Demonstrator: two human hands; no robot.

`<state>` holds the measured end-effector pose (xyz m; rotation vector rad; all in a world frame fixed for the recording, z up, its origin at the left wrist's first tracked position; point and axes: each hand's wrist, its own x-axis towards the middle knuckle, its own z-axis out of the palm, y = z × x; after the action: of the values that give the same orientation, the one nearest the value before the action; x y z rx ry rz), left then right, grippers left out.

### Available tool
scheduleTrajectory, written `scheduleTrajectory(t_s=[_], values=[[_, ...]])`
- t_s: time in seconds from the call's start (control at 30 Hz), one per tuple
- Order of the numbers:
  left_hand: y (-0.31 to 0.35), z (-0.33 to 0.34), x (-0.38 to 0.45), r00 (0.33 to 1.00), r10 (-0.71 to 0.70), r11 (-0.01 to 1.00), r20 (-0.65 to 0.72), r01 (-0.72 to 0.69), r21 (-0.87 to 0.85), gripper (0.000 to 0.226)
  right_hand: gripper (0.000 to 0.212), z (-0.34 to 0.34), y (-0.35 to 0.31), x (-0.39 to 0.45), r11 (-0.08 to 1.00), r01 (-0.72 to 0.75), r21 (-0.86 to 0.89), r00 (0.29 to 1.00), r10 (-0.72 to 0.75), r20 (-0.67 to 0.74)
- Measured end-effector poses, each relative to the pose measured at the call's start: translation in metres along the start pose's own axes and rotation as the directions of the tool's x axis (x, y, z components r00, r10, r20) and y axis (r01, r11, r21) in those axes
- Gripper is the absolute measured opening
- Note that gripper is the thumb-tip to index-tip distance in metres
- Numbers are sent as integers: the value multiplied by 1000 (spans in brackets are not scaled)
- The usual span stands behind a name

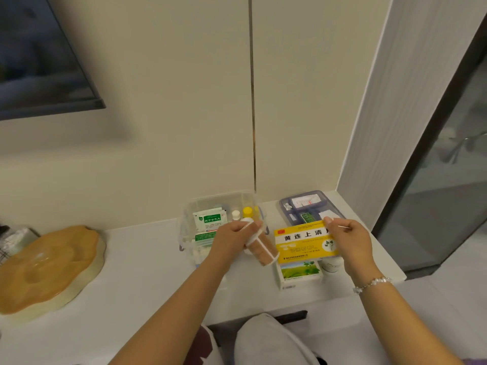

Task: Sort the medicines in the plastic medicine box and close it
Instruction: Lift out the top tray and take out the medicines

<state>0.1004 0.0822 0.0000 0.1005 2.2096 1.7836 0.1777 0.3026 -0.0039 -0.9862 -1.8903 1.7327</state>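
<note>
- Two hands are busy over the white counter (147, 262), and both are loaded.
- Left hand (232, 241) is wrapped round a bundle of tan strips banded in white (263, 250); its long axis runs down and to the right, away from the knuckles, with the low end hanging over the counter.
- Right hand (350, 241) pinches the yellow medicine carton (305, 243) by its upper right corner, the carton lying flat-faced toward the camera, long side left to right.
- Clear plastic medicine box (189, 214) sits open just behind the left hand, against the wall; a green-and-white sachet (210, 219), a small white bottle (235, 215) and a yellow-capped bottle (247, 212) are already inside.
- Key relation: the box lies up and left of both grips, and the left hand is plainly nearer, almost over the rim. My read is the bundle goes in first.
- Purple-tinted tray (287, 209), probably the lid insert, rests to the right, well clear of the box.
- A green landscape carton (300, 272) waits on the counter below the yellow one.
- Hard to tell: the box's front wall is hidden by the left hand, and a pale round object under the yellow carton's right end is too covered to name.
</note>
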Motion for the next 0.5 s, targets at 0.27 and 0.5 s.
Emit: scheduleTrajectory(t_s=[0.27,0.5], values=[[-14,13,0,982,-11,958,188,-44,283,23,20,4,14,-1,997,38,-71,999,-39,-8],[-24,14,5,951,-125,932,283,15,361,33,27,16,28,-9,976,79,-204,997,-72,39]])
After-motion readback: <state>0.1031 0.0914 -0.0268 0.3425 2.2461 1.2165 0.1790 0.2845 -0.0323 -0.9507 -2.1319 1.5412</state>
